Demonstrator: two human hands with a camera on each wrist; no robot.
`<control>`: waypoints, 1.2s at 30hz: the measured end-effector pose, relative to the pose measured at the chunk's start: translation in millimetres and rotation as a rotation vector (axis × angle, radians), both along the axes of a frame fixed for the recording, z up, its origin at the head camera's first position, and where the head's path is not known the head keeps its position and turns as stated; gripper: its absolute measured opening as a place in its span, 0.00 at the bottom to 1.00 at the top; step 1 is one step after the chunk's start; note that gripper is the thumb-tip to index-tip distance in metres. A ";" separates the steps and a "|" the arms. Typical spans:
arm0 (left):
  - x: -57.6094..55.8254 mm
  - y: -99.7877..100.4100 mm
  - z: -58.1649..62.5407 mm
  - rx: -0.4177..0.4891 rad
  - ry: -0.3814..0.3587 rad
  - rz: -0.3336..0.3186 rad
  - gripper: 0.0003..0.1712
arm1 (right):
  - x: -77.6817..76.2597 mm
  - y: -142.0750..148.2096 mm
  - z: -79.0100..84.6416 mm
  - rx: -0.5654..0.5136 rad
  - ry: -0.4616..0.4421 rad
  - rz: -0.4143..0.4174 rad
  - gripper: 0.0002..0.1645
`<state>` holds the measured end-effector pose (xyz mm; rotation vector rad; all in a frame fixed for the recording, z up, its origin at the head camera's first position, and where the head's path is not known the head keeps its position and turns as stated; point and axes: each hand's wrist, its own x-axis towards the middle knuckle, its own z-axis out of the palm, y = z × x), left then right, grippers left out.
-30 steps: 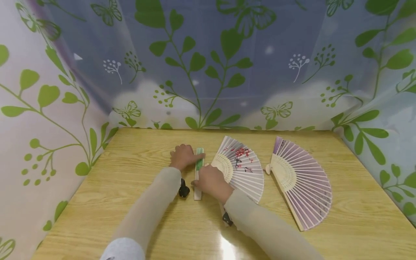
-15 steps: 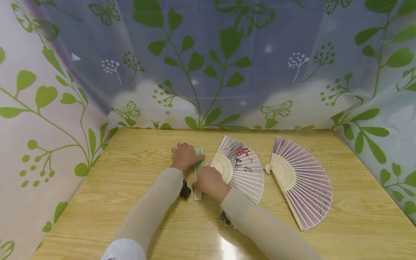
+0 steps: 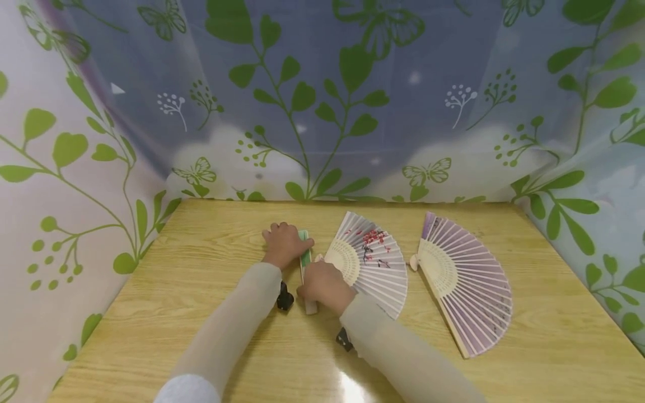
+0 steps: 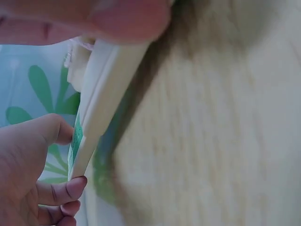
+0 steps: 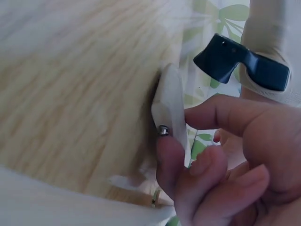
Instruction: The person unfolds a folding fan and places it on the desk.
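Observation:
A folded hand fan (image 3: 305, 258) with green on its far part lies lengthwise between my hands, its pale end pointing toward me. My left hand (image 3: 285, 246) holds the far part; in the left wrist view, the fingers (image 4: 75, 188) and thumb pinch the green end (image 4: 75, 141). Nearer to me, my right hand (image 3: 325, 284) grips the paler part, hiding its middle from the head view. In the right wrist view, the blunt pale end (image 5: 169, 92) juts past the right fingers (image 5: 170, 157), close over the table. A blurred fingertip (image 4: 131, 21) crosses the top of the left wrist view.
Just right of my hands, a spread white fan (image 3: 383, 291) with red blossoms lies on the wooden table (image 3: 211, 235). Farther right is a spread purple fan (image 3: 476, 280). Leaf-patterned cloth (image 3: 322, 129) stands behind the table and at both sides. Black camera mounts (image 3: 285, 298) sit on the wrists.
The folded fan has turned slightly: its near end has swung right and its far end a little left. Both hands stay on it. The spread fans lie as before.

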<state>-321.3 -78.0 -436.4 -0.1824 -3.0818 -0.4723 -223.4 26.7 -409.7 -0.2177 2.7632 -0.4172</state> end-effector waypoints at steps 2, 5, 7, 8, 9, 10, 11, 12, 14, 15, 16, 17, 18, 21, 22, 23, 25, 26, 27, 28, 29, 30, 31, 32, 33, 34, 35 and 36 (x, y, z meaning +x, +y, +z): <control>1.8 0.8 3.9 0.018 -0.005 0.007 0.30 | 0.5 1.5 1.0 -0.005 0.005 -0.010 0.20; 4.0 2.0 9.3 0.044 -0.011 0.017 0.30 | 1.5 4.2 3.1 -0.019 0.018 -0.009 0.20; 4.8 2.6 12.5 0.060 -0.011 0.021 0.29 | 2.1 6.5 4.9 -0.032 0.046 -0.011 0.20; 5.4 2.6 14.1 0.067 -0.010 0.024 0.29 | 2.6 7.8 6.1 -0.046 0.063 -0.013 0.20; 5.7 2.5 15.3 0.076 -0.007 0.026 0.28 | 3.3 9.2 7.5 -0.062 0.079 -0.016 0.20; 5.9 2.4 16.6 0.090 -0.005 0.030 0.27 | 3.9 10.7 8.8 -0.079 0.096 -0.019 0.19; 6.2 2.2 17.7 0.105 -0.005 0.036 0.27 | 4.4 12.4 9.9 -0.098 0.112 -0.022 0.19; 6.8 2.0 19.3 0.117 -0.006 0.042 0.26 | 4.9 14.2 10.7 -0.118 0.128 -0.023 0.18; 8.0 1.0 22.2 0.137 -0.008 0.051 0.25 | 5.5 17.4 11.9 -0.152 0.146 -0.021 0.17; 8.8 0.5 23.7 0.152 -0.008 0.055 0.24 | 5.8 18.7 12.3 -0.164 0.146 -0.022 0.16; 9.7 0.0 25.3 0.166 -0.010 0.057 0.24 | 6.0 19.9 13.1 -0.176 0.144 -0.024 0.16; 10.4 -0.5 26.6 0.179 -0.012 0.058 0.24 | 6.2 21.1 13.5 -0.185 0.142 -0.024 0.16; 11.1 -0.9 27.9 0.196 -0.010 0.058 0.24 | 6.5 22.5 13.8 -0.195 0.140 -0.024 0.15; 13.2 -1.9 30.2 0.281 0.003 0.053 0.23 | 7.4 27.2 16.2 -0.243 0.120 -0.028 0.14; 13.9 -2.5 30.9 0.324 0.005 0.051 0.22 | 7.5 28.9 16.8 -0.262 0.119 -0.025 0.14; 15.0 -3.0 31.7 0.378 0.002 0.050 0.22 | 7.5 30.7 16.9 -0.289 0.112 -0.022 0.13; 17.8 -3.4 33.5 0.492 -0.010 0.043 0.22 | 8.0 34.1 18.9 -0.336 0.097 -0.023 0.13; 19.3 -3.5 34.7 0.549 -0.016 0.039 0.22 | 8.1 35.5 19.8 -0.356 0.090 -0.023 0.13; 20.5 -3.3 35.9 0.602 -0.019 0.034 0.21 | 8.4 36.9 21.0 -0.371 0.089 -0.021 0.13; 21.8 -2.9 37.3 0.648 -0.019 0.028 0.22 | 8.8 38.5 22.0 -0.381 0.086 -0.019 0.14; 22.9 -2.3 38.7 0.684 -0.016 0.023 0.22 | 9.1 39.9 23.4 -0.390 0.083 -0.016 0.15; 23.7 -1.5 40.3 0.704 -0.007 0.017 0.22 | 9.4 41.4 24.8 -0.394 0.088 -0.013 0.16; 24.3 -0.7 42.0 0.719 0.009 0.012 0.22 | 9.7 42.8 26.2 -0.409 0.088 -0.014 0.17; 24.7 0.2 43.7 0.735 0.022 0.002 0.21 | 9.7 44.1 27.5 -0.424 0.090 -0.014 0.18; 25.2 1.1 45.2 0.744 0.035 -0.007 0.21 | 9.9 45.6 29.1 -0.441 0.090 -0.016 0.19; 26.0 2.0 47.2 0.752 0.045 -0.013 0.21 | 10.1 46.8 30.6 -0.469 0.083 -0.021 0.20; 26.6 2.9 48.9 0.760 0.052 -0.017 0.21 | 10.3 47.8 32.2 -0.500 0.073 -0.027 0.20; 27.3 3.6 50.4 0.766 0.060 -0.024 0.20 | 10.5 48.8 33.5 -0.532 0.064 -0.034 0.20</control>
